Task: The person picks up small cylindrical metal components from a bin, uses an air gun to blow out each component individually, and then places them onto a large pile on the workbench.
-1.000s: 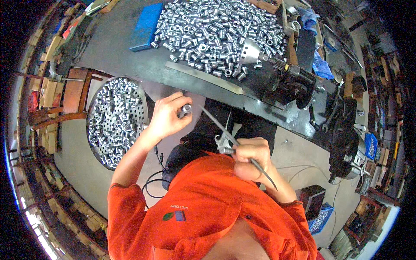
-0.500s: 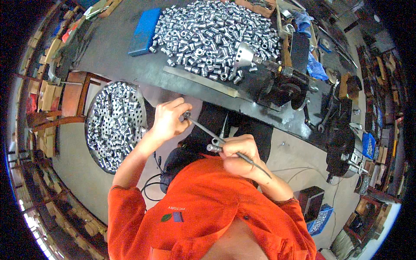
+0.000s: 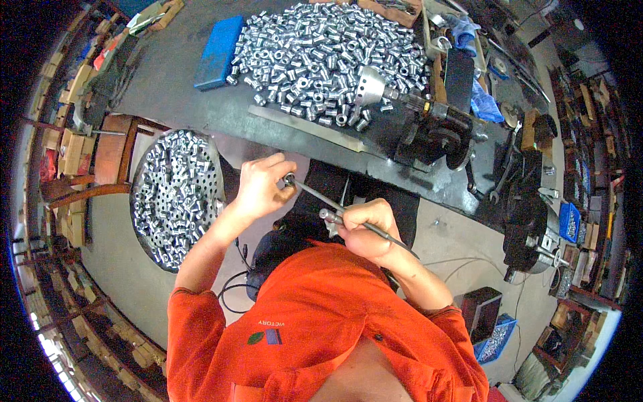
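Observation:
My left hand [image 3: 265, 184] is closed, its fingertips pinching a small ring-ended metal fitting [image 3: 289, 179] over my lap. My right hand [image 3: 370, 226] is wrapped round a thin grey metal rod [image 3: 317, 194], which slants up to the left. The rod's far end is at the fitting's opening; whether it sits inside is too small to tell. A short round metal piece [image 3: 327, 214] sticks out of the right hand below the rod, its other end hidden by the fingers. Below the left side of the bench, a perforated round tray [image 3: 213, 175] holds many similar shiny fittings.
A large heap of metal fittings [image 3: 321, 57] covers the bench [image 3: 167, 87], beside a blue block [image 3: 220, 52]. A dark clamping device [image 3: 439, 134] stands at the bench's front right. Wrenches [image 3: 502, 179] lie farther right, near a dark machine [image 3: 529, 228]. A wooden chair [image 3: 114, 151] stands left.
The short metal piece in my right hand has turned and moved up a little, closer to the rod. The rod's rear end shows less past my wrist. My left hand has barely moved.

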Motion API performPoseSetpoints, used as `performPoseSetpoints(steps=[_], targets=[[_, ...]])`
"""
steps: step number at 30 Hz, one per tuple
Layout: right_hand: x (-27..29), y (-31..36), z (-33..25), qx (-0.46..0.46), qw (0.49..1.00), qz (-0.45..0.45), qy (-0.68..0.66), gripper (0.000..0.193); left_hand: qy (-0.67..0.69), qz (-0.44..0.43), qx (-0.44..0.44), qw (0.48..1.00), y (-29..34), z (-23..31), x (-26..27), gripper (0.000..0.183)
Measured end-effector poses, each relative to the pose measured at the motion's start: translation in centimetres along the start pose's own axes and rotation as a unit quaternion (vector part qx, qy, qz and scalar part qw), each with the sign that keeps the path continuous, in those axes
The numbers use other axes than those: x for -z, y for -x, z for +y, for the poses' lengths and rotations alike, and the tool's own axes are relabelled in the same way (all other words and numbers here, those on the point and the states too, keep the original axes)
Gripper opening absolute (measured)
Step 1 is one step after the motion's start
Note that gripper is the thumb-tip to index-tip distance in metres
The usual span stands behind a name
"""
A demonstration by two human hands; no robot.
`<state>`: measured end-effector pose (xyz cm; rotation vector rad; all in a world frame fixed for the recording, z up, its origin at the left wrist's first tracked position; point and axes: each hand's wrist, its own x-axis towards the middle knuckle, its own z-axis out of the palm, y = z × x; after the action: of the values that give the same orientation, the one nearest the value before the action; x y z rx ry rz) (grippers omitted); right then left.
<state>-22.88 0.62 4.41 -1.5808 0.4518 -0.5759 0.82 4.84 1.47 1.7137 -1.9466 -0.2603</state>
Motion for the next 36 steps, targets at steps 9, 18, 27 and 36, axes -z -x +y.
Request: performPoseSetpoints(steps=[9,18,27,36], targets=[[-0.5,-0.5,0.5,0.171,0.957,-0.007,0.234,0.023,0.047,-0.042,0.066,0.996,-1.6,1.0,-0.9,0.025],[0.0,0.4,-1.0,0.174,0.971,-0.027,0.16,0.031,0.093,0.008,0.082,0.992,-1.3,-0.7,-0.5,0.022],[-0.8,-0.2,0.5,0.146,0.973,-0.003,0.176,0.027,0.051,-0.025,-0.01,0.998,-1.0,0.9,-1.6,0.027],[0.0,2.2,-0.5,0.202,0.959,0.075,0.184,0.03,0.018,0.019,0.036,0.999,-9.7,-1.2,-3.0,0.03]])
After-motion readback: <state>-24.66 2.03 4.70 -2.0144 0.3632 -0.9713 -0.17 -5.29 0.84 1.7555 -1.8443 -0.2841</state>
